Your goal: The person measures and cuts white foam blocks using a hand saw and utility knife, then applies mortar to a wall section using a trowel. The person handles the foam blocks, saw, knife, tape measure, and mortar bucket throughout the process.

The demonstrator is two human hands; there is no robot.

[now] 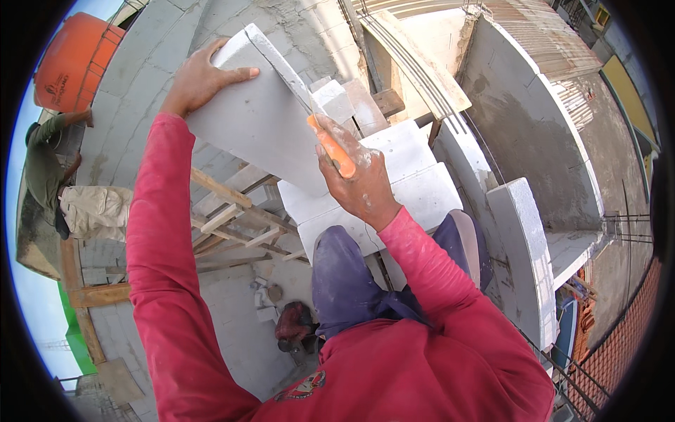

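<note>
A pale grey lightweight concrete block [260, 123] stands tilted in front of me. My left hand [204, 79] grips its upper left edge, the thumb on the broad face and the fingers over the side. My right hand [358, 176], dusted white, is closed round the orange handle [337, 151] of what looks like a hand saw. Its thin blade is seen nearly edge-on along the block's right edge, so its shape is hard to make out. Beneath lie more white blocks [422, 190], in front of my knees.
Timber scaffolding [239, 218] drops away at left, above a lower level where a person [294, 325] crouches. Another person [53, 169] stands far left near an orange tank [77, 63]. At right are a block wall [524, 260], steel bars [415, 67] and a corrugated roof [520, 35].
</note>
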